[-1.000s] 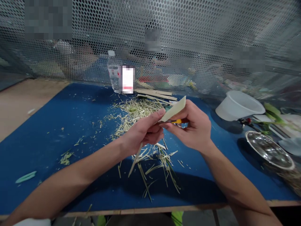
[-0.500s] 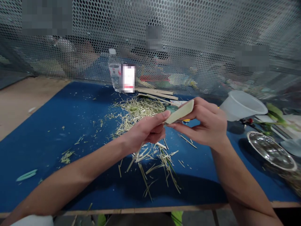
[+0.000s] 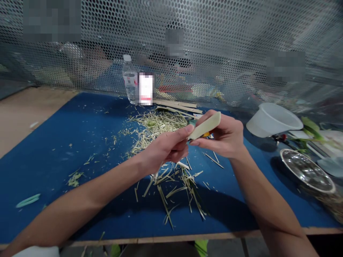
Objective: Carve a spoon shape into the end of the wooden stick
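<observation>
While the left hand (image 3: 170, 147) pinches a pale green strip (image 3: 207, 125) between thumb and fingers above the middle of the bench (image 3: 50, 153), the right hand (image 3: 226, 135), just beside it, grips a mostly hidden yellow tool (image 3: 206, 134) under the strip. Thin shavings (image 3: 163, 122) spread toward the front edge; a water bottle (image 3: 130, 85) stands by the far edge, a metal bowl (image 3: 308, 171) near the right end.

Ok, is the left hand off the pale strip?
No, the left hand grips the pale strip, its thumb pressed against it.
</observation>
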`<state>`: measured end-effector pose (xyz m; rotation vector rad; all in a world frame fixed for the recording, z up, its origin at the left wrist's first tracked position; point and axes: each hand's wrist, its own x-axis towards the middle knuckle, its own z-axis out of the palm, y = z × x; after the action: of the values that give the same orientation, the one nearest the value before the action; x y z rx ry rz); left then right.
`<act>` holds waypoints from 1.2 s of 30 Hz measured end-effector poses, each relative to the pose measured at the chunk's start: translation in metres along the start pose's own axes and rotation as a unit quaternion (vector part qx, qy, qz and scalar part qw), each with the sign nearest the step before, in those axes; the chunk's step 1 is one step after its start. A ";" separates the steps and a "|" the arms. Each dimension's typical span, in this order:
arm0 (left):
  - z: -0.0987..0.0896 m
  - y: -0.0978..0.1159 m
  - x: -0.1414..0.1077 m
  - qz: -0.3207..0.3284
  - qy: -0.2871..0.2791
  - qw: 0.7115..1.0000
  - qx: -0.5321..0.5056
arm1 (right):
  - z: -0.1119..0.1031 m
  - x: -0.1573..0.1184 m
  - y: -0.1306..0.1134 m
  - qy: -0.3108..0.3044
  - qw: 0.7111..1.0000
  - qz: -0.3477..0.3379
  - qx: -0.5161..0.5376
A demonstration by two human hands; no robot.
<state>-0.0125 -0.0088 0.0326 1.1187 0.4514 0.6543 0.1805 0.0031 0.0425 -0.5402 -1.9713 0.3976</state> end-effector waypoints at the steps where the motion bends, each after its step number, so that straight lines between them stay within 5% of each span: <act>1: 0.000 0.000 0.000 0.001 0.001 1.000 0.000 | 0.000 0.000 0.001 -0.001 1.000 0.001 0.011; 11: -0.004 -0.001 0.004 -0.020 0.026 0.999 0.022 | -0.016 0.004 -0.007 -0.021 0.987 -0.053 -0.150; 21: -0.005 0.009 0.001 0.007 0.054 0.989 0.135 | -0.020 0.005 -0.005 -0.044 0.992 -0.023 -0.119; 36: -0.012 0.006 0.002 0.025 0.047 0.990 0.129 | -0.011 -0.001 -0.002 -0.008 0.997 0.039 -0.065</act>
<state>-0.0199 0.0022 0.0341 1.3513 0.6026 0.7080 0.1904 0.0015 0.0476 -0.7011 -2.0050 0.3243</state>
